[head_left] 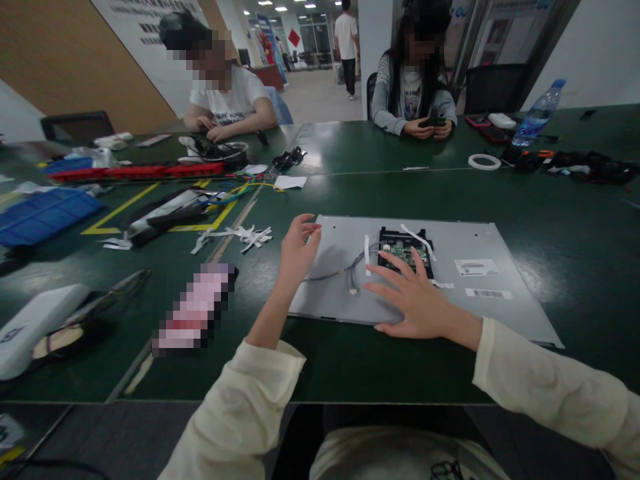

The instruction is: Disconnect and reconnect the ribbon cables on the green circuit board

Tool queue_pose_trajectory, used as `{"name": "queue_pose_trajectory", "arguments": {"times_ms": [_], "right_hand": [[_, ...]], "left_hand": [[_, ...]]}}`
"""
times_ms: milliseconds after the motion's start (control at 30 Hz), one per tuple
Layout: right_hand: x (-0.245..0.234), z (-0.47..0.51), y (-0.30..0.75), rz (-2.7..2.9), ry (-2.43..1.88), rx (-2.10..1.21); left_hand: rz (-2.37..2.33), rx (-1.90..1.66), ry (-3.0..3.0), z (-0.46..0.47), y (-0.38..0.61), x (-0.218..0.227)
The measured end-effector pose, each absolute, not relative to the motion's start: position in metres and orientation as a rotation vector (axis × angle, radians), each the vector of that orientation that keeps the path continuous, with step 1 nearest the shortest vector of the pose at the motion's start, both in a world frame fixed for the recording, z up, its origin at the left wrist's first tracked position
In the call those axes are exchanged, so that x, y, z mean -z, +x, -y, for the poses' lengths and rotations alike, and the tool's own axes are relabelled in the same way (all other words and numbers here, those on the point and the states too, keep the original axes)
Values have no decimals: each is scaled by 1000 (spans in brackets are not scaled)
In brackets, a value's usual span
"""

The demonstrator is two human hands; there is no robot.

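A grey metal panel (500, 293) lies flat on the dark green table (380, 193) in front of me. A small green circuit board (404, 253) sits in a black cutout on it, with white tape strips and a thin grey cable (345, 270) running left from it. My right hand (417, 300) lies flat on the panel, fingers spread, fingertips by the board. My left hand (297, 248) hovers at the panel's left corner, fingers curled in a pinch on what looks like a small white tape piece.
Loose white tape strips (245, 237) lie left of the panel, beside black sleeves, coloured wires and a blue tray (40, 213). A tape roll (484, 161) and water bottle (537, 113) stand far right. Two people sit across the table; another stands in the hall.
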State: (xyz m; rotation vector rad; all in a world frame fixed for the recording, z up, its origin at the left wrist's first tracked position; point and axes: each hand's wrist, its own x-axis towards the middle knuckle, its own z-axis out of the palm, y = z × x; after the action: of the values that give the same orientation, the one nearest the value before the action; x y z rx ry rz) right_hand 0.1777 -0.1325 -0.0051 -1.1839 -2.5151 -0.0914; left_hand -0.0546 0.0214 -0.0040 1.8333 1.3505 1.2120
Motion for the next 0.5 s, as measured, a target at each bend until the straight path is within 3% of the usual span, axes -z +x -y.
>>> {"name": "queue_pose_trajectory", "arguments": {"times_ms": [500], "right_hand": [[26, 88, 244, 2156, -1761, 324]], "left_hand": [[-1376, -1165, 1911, -19, -53, 3]]}}
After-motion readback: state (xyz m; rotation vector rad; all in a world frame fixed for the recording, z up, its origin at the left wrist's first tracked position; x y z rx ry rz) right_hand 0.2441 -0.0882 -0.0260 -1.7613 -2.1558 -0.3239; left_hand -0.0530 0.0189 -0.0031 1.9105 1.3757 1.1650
